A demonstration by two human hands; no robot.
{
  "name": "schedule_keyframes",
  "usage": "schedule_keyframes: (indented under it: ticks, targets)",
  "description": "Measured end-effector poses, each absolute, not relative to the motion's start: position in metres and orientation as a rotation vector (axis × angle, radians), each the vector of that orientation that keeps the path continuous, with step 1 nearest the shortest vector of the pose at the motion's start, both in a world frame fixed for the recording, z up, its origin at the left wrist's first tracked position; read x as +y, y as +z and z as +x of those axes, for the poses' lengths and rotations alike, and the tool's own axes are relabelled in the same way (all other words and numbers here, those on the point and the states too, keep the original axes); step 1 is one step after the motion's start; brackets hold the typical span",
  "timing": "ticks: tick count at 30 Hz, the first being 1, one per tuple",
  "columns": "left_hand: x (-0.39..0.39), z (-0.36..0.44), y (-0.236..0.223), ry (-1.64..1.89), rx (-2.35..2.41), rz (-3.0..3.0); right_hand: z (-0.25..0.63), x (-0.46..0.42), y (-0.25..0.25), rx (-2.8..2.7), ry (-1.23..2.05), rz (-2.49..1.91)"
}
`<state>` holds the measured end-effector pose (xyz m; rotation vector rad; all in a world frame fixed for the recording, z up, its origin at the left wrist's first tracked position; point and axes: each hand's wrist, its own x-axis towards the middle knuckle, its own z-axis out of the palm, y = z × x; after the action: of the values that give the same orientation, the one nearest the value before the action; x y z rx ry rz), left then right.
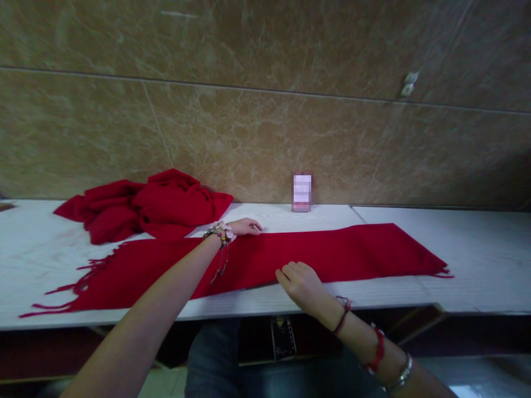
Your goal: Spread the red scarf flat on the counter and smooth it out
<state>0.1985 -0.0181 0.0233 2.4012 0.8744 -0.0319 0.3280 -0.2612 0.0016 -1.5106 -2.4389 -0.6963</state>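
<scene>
A long red scarf with fringed ends lies flat across the white table. My left hand reaches over the scarf to its far edge, fingers stretched flat on the cloth. My right hand rests at the scarf's near edge, fingers curled down onto the fabric. Both wrists wear bracelets.
A crumpled heap of red scarves sits at the back left against the marble wall. A small blurred card stands upright at the wall. Below the table edge are my legs and a phone.
</scene>
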Motion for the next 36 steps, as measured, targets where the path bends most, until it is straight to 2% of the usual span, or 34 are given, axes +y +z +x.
schedule_keyframes:
  ticks: [13, 20, 30, 36]
  targets:
    - [-0.023, 0.217, 0.02, 0.083, 0.924, 2.213, 0.334, -0.269, 0.004, -2.512, -0.649, -1.408]
    - [-0.021, 0.21, 0.017, 0.222, 0.883, 2.062, 0.338, -0.268, -0.002, -2.33, -0.74, -1.356]
    - [-0.017, 0.234, 0.05, 0.401, 0.789, 1.935, 0.356, -0.264, 0.019, -2.098, -0.903, -1.263]
    - [-0.034, 0.274, 0.092, 0.423, 0.699, 1.744, 0.388, -0.278, 0.045, -2.076, -1.035, -1.282]
